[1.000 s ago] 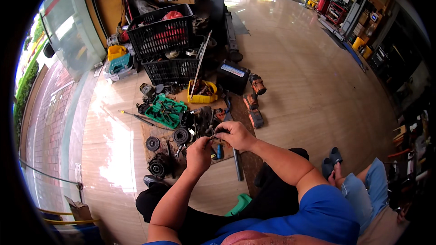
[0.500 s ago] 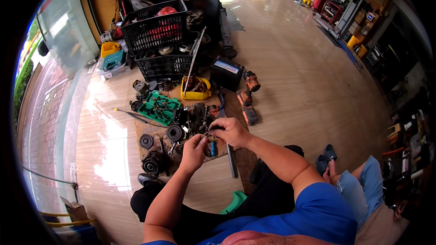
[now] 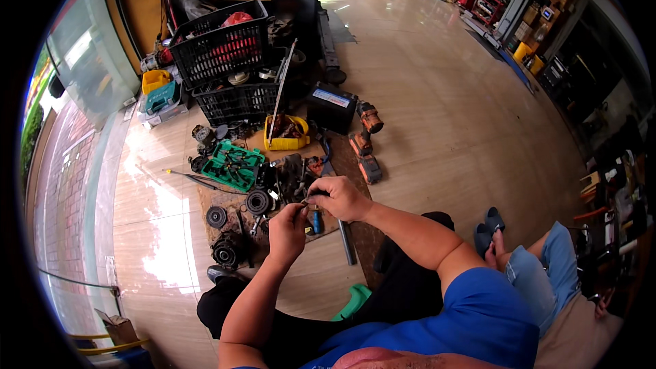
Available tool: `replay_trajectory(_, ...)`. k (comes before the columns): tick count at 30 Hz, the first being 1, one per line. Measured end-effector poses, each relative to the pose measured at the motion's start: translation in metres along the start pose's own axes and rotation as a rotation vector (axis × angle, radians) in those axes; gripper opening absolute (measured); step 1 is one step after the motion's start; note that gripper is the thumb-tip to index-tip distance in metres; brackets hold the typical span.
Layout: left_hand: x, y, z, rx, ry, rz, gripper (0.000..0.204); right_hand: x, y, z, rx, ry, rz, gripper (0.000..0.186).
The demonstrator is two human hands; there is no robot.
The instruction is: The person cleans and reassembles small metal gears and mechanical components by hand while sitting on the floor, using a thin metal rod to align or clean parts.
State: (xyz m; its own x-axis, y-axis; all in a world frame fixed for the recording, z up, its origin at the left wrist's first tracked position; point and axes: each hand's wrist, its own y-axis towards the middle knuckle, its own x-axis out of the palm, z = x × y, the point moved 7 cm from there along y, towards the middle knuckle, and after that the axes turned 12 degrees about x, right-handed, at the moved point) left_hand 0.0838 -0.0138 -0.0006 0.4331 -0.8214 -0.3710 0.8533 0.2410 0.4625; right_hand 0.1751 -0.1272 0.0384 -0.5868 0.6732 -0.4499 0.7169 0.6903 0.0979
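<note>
My left hand (image 3: 287, 231) and my right hand (image 3: 344, 199) meet fingertip to fingertip above the work mat. Both are closed in a pinch around a small, thin, dark piece, too small to name. Below them lie a blue-handled tool (image 3: 318, 222) and greasy dark machine parts (image 3: 290, 172). Left of my left hand are a black pulley-like wheel (image 3: 258, 201), a smaller ribbed disc (image 3: 216, 216) and a round finned part (image 3: 229, 250). A green tool case (image 3: 234, 166) sits beyond, its black tools showing.
Farther off stand a yellow container (image 3: 287, 138), stacked black crates (image 3: 222, 39) and a black battery (image 3: 332, 107). Orange-black cordless tools (image 3: 362, 142) rest to the right. A metal tube (image 3: 347, 242) lies near my legs. Someone in jeans (image 3: 540, 285) sits at the right.
The whole view has shifted slightly, so the floor items appear farther left. My hands stay together over the mat, with the left wrist turned a little and its fingers more curled.
</note>
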Motion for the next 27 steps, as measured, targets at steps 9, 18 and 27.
replay_trajectory(9, 0.012, -0.007, -0.026, -0.233, -0.415, -0.094, 0.014, 0.010, 0.004, 0.020, 0.052, 0.289, -0.085, 0.011)
replay_trajectory(18, 0.029, -0.013, -0.024, -0.432, -0.986, -0.156, 0.018, 0.001, 0.000, 0.005, -0.016, 0.101, -0.059, 0.010)
replay_trajectory(27, 0.004, -0.002, -0.002, -0.087, -0.036, -0.057, 0.011, 0.004, -0.002, 0.007, -0.001, -0.024, 0.028, 0.011)
